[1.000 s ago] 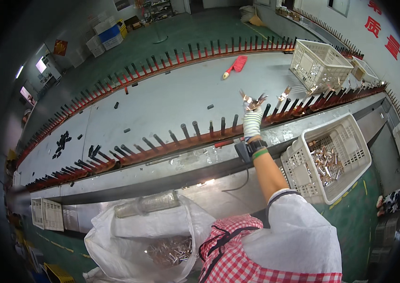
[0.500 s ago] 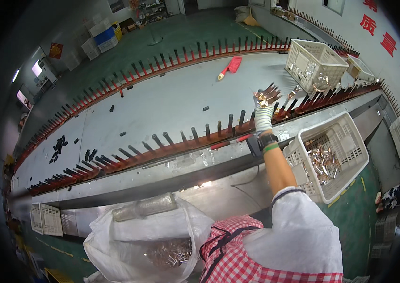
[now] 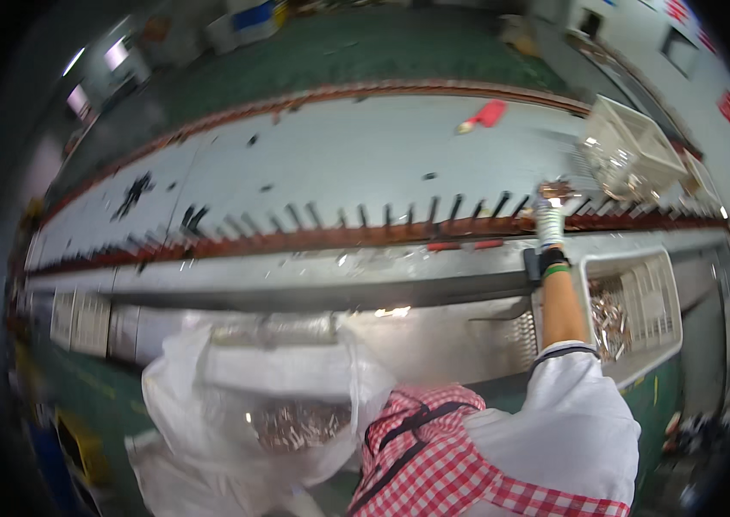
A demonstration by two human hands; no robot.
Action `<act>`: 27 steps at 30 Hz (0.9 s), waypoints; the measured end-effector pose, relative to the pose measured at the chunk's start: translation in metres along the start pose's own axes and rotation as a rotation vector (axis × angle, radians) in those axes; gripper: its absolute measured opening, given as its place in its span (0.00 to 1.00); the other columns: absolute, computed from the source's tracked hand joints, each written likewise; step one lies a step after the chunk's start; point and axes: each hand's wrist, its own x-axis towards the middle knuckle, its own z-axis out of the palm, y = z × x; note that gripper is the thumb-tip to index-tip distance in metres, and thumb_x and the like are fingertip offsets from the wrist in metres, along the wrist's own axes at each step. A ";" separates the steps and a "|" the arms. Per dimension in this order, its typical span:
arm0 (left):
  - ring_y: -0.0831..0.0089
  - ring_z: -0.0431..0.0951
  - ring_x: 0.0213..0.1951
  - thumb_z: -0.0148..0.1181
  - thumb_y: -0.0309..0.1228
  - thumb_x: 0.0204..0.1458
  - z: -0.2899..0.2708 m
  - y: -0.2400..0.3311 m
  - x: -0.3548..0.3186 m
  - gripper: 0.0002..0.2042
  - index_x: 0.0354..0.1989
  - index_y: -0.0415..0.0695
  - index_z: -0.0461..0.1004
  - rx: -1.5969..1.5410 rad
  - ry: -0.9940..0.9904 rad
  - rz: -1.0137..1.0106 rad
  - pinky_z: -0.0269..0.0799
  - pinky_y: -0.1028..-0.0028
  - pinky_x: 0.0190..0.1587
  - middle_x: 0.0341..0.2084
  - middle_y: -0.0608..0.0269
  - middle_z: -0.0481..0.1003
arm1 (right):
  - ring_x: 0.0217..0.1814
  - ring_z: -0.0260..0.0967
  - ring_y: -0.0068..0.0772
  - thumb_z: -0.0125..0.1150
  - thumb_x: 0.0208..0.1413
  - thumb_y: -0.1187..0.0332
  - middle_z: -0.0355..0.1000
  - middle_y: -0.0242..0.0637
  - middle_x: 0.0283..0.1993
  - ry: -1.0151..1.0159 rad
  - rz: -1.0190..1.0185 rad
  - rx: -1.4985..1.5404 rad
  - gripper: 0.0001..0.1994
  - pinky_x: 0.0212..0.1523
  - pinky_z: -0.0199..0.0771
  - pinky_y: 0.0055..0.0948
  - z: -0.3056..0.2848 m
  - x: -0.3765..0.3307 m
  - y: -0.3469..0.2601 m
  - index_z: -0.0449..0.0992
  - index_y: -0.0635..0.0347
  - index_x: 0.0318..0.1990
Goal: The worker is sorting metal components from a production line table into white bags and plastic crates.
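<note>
My right hand point(image 3: 549, 211) wears a striped white-and-green glove and reaches over the near edge of the long metal table point(image 3: 339, 155). Its fingers are blurred, closed around a small bunch of copper-coloured metal pieces point(image 3: 557, 188). A dark band and a green band circle the wrist. Beside the hand runs the near rail point(image 3: 365, 237), reddish brown and set with dark upright pegs. Just beyond it, clear shiny plastic point(image 3: 615, 168) bulges from a white crate point(image 3: 636, 133). My left hand is out of view.
A white crate point(image 3: 670, 302) of copper-coloured pieces point(image 3: 608, 323) stands below the table edge at right. A large white sack point(image 3: 171, 388) with similar pieces lies open at lower left. A red-handled brush point(image 3: 490, 114) and black bits point(image 3: 134, 194) lie on the table.
The view has swung, blurring the scene. My right hand, with the copper-coloured pieces, appears farther right along the pegged rail, nearer the crate with clear plastic.
</note>
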 end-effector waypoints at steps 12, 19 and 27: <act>0.58 0.55 0.56 0.45 0.21 0.40 -0.004 0.002 -0.030 0.28 0.55 0.32 0.54 0.161 0.120 0.033 0.45 0.71 0.59 0.54 0.46 0.56 | 0.37 0.66 0.27 0.51 0.52 0.60 0.67 0.34 0.38 -0.150 0.085 2.068 0.15 0.34 0.69 0.27 -0.347 -0.057 -0.317 0.66 0.61 0.41; 0.60 0.54 0.57 0.46 0.21 0.40 -0.002 0.014 -0.044 0.29 0.56 0.32 0.51 0.095 0.118 0.000 0.45 0.71 0.58 0.54 0.47 0.55 | 0.45 0.64 0.48 0.51 0.50 0.58 0.68 0.46 0.42 -1.052 -1.516 1.391 0.19 0.50 0.60 0.39 -0.321 -0.141 -0.355 0.67 0.62 0.45; 0.64 0.55 0.56 0.48 0.23 0.41 -0.011 0.005 -0.046 0.32 0.59 0.34 0.46 0.037 -0.011 -0.051 0.50 0.71 0.57 0.56 0.49 0.53 | 0.39 0.65 0.27 0.52 0.51 0.65 0.70 0.38 0.38 -0.864 0.019 1.601 0.12 0.42 0.65 0.26 -0.212 -0.100 -0.250 0.70 0.63 0.40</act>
